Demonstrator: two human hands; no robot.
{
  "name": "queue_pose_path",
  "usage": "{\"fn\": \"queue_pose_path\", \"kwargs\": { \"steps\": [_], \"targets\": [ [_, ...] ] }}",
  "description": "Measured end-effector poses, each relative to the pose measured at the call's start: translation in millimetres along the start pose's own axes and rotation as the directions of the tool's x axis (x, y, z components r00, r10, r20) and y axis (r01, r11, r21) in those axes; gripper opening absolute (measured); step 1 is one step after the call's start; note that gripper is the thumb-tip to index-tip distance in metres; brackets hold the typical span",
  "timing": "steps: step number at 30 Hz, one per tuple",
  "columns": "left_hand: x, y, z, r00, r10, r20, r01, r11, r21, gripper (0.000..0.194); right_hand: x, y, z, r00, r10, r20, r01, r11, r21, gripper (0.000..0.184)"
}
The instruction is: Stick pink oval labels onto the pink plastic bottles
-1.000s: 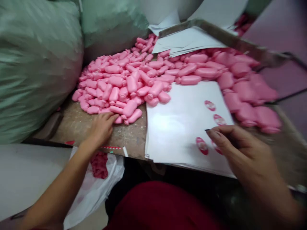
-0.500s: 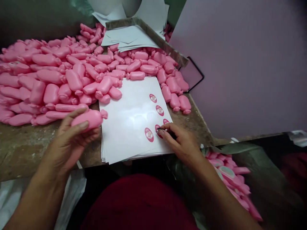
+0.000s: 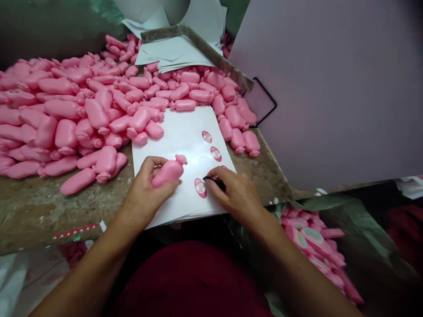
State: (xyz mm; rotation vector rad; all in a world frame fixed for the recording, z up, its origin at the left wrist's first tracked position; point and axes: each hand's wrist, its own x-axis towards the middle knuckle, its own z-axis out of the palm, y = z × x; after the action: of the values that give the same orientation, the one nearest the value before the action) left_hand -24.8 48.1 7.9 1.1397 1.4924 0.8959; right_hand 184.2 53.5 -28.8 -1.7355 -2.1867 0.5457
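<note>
My left hand (image 3: 145, 187) is closed around a small pink plastic bottle (image 3: 168, 172), tilted with its knobbed neck pointing up and right over the white sticker sheet (image 3: 175, 132). My right hand (image 3: 236, 189) is closed on a thin black pointed tool (image 3: 216, 182), whose exact kind I cannot make out. Its tip is beside an oval pink sticker (image 3: 200, 188). Two more oval stickers show farther up the sheet, and another is partly covered by my right fingers. Whether a sticker clings to the tool is hidden.
A large heap of pink bottles (image 3: 66, 108) covers the table's left and back. More white sheets (image 3: 185, 50) lie behind, by a wooden ledge (image 3: 218, 61). A pale panel (image 3: 330, 97) stands at the right. Below it, a green sack (image 3: 357, 215) holds labelled pink bottles (image 3: 313, 237).
My left hand has carried the bottle right, from the table's left side to over the sheet. My right hand has shifted slightly left with the black tool. The view has turned a little.
</note>
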Motion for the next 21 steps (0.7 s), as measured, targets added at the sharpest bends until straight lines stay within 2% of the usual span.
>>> {"fn": "queue_pose_path", "kwargs": {
  "steps": [2,4,7,10,15,21],
  "targets": [
    [3.5,-1.2,14.0,0.988,-0.124,0.093,0.150,0.917,-0.370,0.043,2.1,-0.3,0.4,1.000,-0.011,-0.002,0.011,1.000,-0.028,0.014],
    [6.5,-5.8,24.1,0.975,-0.147,0.166,0.214,0.818,-0.533,0.046,2.1,-0.7,0.5,1.000,-0.015,0.000,0.015,0.999,-0.045,0.014],
    [9.4,-13.4,28.4,0.974,-0.143,0.176,0.217,0.807,-0.550,0.042,-0.3,-1.8,1.3,1.000,-0.020,-0.001,0.020,0.998,-0.066,0.012],
    [12.1,-16.4,24.6,0.969,-0.150,0.197,0.235,0.807,-0.542,0.041,-2.8,-3.2,4.5,0.998,-0.044,-0.034,0.040,0.994,-0.098,0.012],
    [18.6,-13.0,19.0,0.950,-0.176,0.257,0.290,0.803,-0.521,0.048,-4.0,-2.0,11.4,0.987,-0.090,-0.130,0.071,0.987,-0.144,0.011],
    [23.6,-10.0,13.4,0.939,-0.200,0.280,0.318,0.815,-0.484,0.050,-5.1,0.7,12.5,0.976,-0.145,-0.160,0.121,0.981,-0.153,0.011]
  ]
}}
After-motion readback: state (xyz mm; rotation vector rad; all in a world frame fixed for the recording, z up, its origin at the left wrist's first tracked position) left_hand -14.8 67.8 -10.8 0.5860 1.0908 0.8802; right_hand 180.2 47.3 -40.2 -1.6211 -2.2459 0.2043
